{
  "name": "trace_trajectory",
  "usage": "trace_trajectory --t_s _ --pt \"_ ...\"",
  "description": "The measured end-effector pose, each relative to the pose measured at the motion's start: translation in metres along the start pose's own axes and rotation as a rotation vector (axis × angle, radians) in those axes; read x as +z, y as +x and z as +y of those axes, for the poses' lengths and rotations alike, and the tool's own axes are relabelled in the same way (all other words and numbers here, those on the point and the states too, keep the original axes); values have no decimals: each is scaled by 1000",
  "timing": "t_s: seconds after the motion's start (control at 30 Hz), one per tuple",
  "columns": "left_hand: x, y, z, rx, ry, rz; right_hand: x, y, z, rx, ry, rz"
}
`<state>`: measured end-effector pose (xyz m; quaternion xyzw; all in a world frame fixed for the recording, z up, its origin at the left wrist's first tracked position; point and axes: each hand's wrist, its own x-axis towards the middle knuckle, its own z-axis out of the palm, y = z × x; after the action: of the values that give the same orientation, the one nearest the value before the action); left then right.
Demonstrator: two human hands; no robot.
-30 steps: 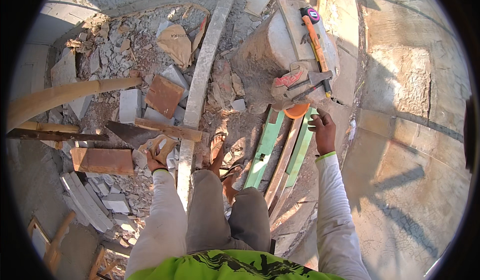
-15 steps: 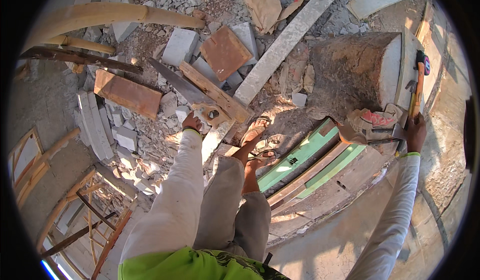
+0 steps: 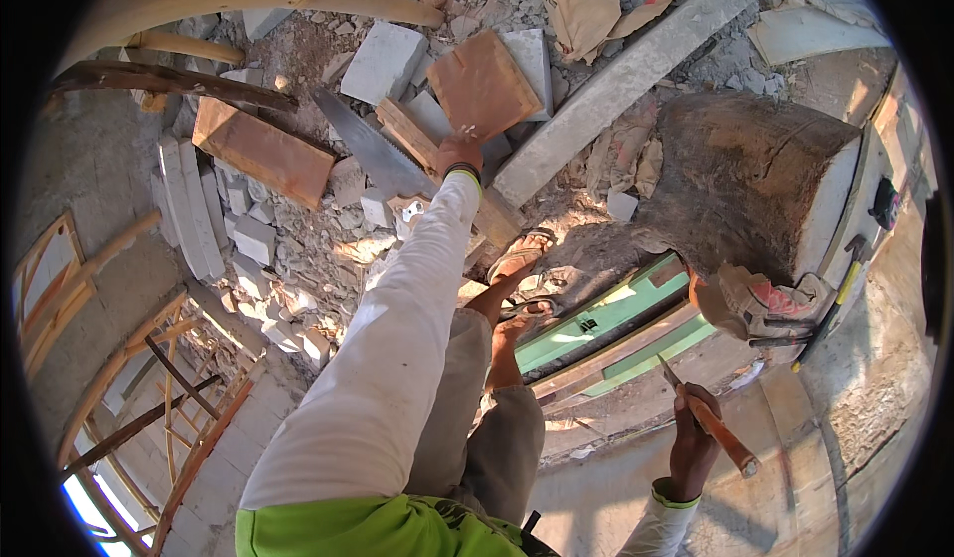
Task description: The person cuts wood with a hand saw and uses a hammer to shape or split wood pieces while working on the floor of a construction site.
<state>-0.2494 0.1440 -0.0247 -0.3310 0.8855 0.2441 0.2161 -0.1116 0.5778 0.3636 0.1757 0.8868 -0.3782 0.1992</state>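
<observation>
My left hand (image 3: pixel 459 152) is at the near corner of a square brown wooden block (image 3: pixel 484 78), fingers closed against its edge. Its palm side is hidden. Just left of it, a handsaw (image 3: pixel 370 148) lies with its blade along a length of timber (image 3: pixel 409 138); my forearm partly covers the saw's handle. At the lower right, my right hand (image 3: pixel 693 440) grips a hatchet (image 3: pixel 723 436) close to its head. The wooden handle slopes down to the right, and the narrow metal blade points up and left.
Rubble and pale blocks (image 3: pixel 383 60) surround the brown pieces. A concrete beam (image 3: pixel 616 90) crosses diagonally. By my feet lie green timber pieces (image 3: pixel 596 318), and a large log (image 3: pixel 755 174) rests farther right. A hammer (image 3: pixel 845 284) and a tape measure (image 3: pixel 884 202) lie along the right side.
My left hand has left the saw's handle and moved up and right to the brown block. My right hand has drawn back toward me with the hatchet, away from the tape measure and hammer.
</observation>
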Motion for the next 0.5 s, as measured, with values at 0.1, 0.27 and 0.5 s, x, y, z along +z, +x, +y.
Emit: trace_trajectory --t_s 0.1,0.27,0.5 --pt "-9 -1 52 -559 -280 26 41 -19 7 521 405 -116" --pt "30 31 44 -679 -103 164 76 -29 12 719 736 -233" --pt "24 49 42 -903 -476 89 87 -33 19 520 893 -285"
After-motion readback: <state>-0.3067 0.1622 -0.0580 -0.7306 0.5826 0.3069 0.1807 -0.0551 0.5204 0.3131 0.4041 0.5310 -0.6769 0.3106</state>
